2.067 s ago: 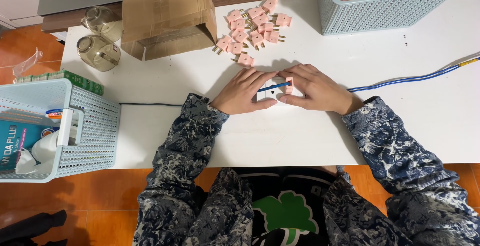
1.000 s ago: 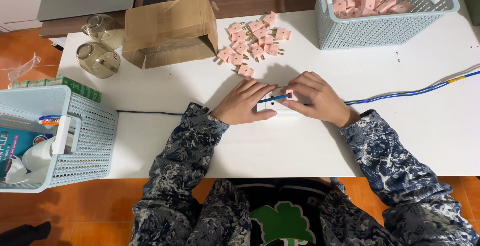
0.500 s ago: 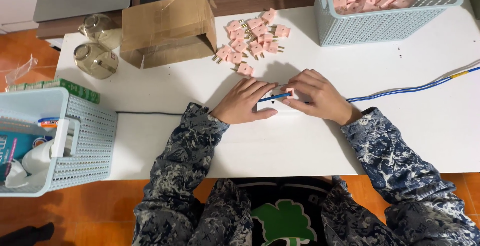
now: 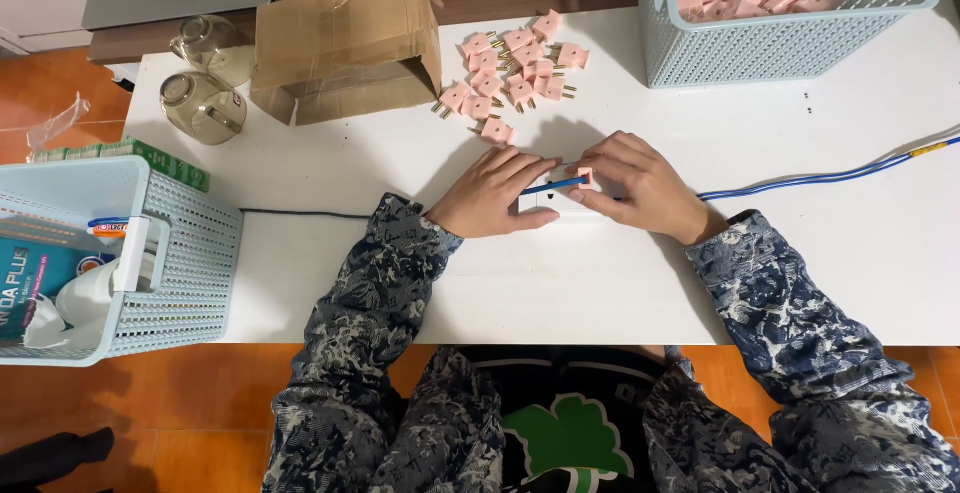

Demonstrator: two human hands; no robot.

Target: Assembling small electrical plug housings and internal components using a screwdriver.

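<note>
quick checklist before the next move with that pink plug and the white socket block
1. Left hand steadies the white socket block: ok, it rests on the block.
2. Right hand has the pink plug at its fingertips: ok.
3. Plug fully seated in the block: cannot tell, fingers hide it.
4. Blue cable free of snags: ok, it trails right across the table.
5. More loose pink plugs nearby: ok, a pile lies beside the cardboard box.
</note>
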